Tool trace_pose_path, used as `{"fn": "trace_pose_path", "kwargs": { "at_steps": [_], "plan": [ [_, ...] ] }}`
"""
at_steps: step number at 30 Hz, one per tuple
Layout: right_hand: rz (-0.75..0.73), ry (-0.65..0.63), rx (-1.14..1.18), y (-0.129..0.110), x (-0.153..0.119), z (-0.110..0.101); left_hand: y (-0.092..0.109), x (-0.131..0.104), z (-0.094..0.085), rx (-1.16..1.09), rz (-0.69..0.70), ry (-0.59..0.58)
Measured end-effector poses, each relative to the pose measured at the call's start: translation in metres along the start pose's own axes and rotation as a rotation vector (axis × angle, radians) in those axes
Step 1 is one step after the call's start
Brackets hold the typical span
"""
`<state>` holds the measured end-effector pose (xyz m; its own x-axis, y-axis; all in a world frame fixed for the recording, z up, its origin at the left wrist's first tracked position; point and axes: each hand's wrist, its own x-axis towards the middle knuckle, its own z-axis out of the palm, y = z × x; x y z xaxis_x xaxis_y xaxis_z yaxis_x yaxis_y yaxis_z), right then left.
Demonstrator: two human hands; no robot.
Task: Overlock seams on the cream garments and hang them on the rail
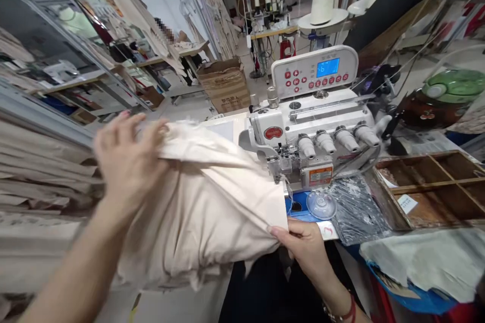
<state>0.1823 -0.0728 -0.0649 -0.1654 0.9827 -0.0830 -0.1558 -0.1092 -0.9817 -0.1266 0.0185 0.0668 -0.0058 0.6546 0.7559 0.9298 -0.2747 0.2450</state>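
Note:
A cream fabric piece (227,202) hangs in folds in front of the sewing machine (314,136). My right hand (303,245) pinches its lower right edge between thumb and fingers, just below the needle area. Over at the upper left end of the cloth, my left hand (127,156) is blurred by motion; its thumb side closes on the raised edge, while some other fingers stand apart. The cloth's right edge lies close to the presser foot (280,166), though whether it is under the foot is hidden.
Right of the machine are a clear round dish (321,204), a dark plastic-wrapped packet (354,207) and a wooden compartment box (435,186). Pale cloth (428,260) fills a blue container at lower right. Stacked fabric (45,171) lies left; a cardboard box (223,83) stands behind.

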Motion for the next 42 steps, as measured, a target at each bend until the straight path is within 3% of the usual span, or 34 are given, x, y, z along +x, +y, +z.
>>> {"fn": "trace_pose_path", "kwargs": {
  "at_steps": [3, 4, 6, 8, 12, 17, 19, 21, 24, 26, 28, 30, 32, 34, 36, 38, 40, 42],
  "plan": [
    [-0.296, 0.071, -0.221, -0.003, 0.000, -0.004, 0.056, -0.034, 0.043, -0.192, 0.406, -0.080],
    [-0.389, 0.094, -0.294, -0.005, -0.001, -0.006, 0.075, -0.050, 0.053, -0.345, 0.519, -0.182],
    [-0.506, 0.120, -0.371, -0.008, -0.006, -0.009, 0.106, -0.075, 0.065, -0.452, 0.492, -0.243],
    [-0.500, 0.105, -0.353, -0.010, -0.014, -0.011, 0.121, -0.088, 0.069, -0.450, 0.389, -0.256],
    [-0.378, 0.108, -0.258, -0.013, -0.017, -0.010, 0.115, -0.079, 0.076, -0.417, 0.279, -0.300],
    [-0.360, 0.116, -0.250, -0.023, 0.016, -0.008, 0.081, -0.036, 0.121, -0.334, 0.099, -0.377],
    [-0.376, 0.125, -0.225, -0.025, 0.026, -0.007, 0.074, -0.023, 0.132, -0.318, 0.025, -0.330],
    [-0.376, 0.127, -0.228, -0.024, 0.026, -0.005, 0.079, -0.025, 0.127, -0.263, -0.014, -0.152],
    [-0.423, 0.119, -0.354, -0.012, 0.009, -0.003, 0.107, -0.064, 0.098, -0.226, 0.053, 0.092],
    [-0.527, 0.134, -0.529, -0.001, -0.007, -0.003, 0.131, -0.102, 0.078, -0.403, 0.077, -0.120],
    [-0.636, 0.187, -0.735, 0.006, -0.020, -0.004, 0.150, -0.135, 0.065, -0.539, -0.072, -0.372],
    [-0.680, 0.214, -0.831, 0.008, -0.030, -0.008, 0.162, -0.156, 0.057, -0.600, -0.227, -0.492],
    [-0.593, 0.171, -0.693, 0.006, -0.035, -0.013, 0.167, -0.167, 0.051, -0.648, -0.326, -0.498],
    [-0.397, 0.126, -0.394, 0.004, -0.035, -0.019, 0.170, -0.172, 0.046, -0.768, -0.507, -0.475],
    [-0.217, 0.135, -0.152, 0.005, -0.031, -0.023, 0.171, -0.175, 0.042, -1.001, -0.812, -0.440],
    [-0.137, 0.153, -0.046, 0.009, -0.028, -0.024, 0.171, -0.181, 0.040, -1.214, -1.076, -0.418],
    [-0.075, 0.136, 0.050, 0.015, -0.030, -0.022, 0.173, -0.189, 0.038, -1.304, -1.200, -0.408],
    [0.075, 0.081, 0.215, 0.022, -0.040, -0.020, 0.175, -0.203, 0.034, -1.305, -1.239, -0.439]
  ]
}}
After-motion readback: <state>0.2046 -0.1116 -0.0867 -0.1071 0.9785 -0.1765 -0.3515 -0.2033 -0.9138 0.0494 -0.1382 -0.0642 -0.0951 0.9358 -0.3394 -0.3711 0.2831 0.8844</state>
